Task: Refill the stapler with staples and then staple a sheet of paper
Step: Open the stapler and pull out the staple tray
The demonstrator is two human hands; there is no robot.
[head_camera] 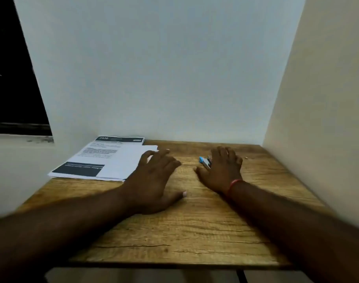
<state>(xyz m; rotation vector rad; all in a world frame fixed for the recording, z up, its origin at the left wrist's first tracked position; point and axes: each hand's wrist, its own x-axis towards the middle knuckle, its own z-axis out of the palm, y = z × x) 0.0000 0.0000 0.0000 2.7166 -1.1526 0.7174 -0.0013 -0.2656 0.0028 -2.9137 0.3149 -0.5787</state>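
Observation:
A small stapler (204, 161) with a blue tip and metal body lies on the wooden table (195, 231), mostly hidden under my right hand (220, 170), whose fingers curl over it. My left hand (154, 180) rests palm down on the table with fingers spread, its fingertips touching the right edge of a stack of printed paper sheets (105, 160) at the back left. A pale small thing shows under the left fingers, unclear what. No staples can be made out.
White walls close the table in at the back, left and right. A tiny light brown object (246, 158) lies on the table to the right of my right hand. A dark cable (242, 276) hangs below the front edge.

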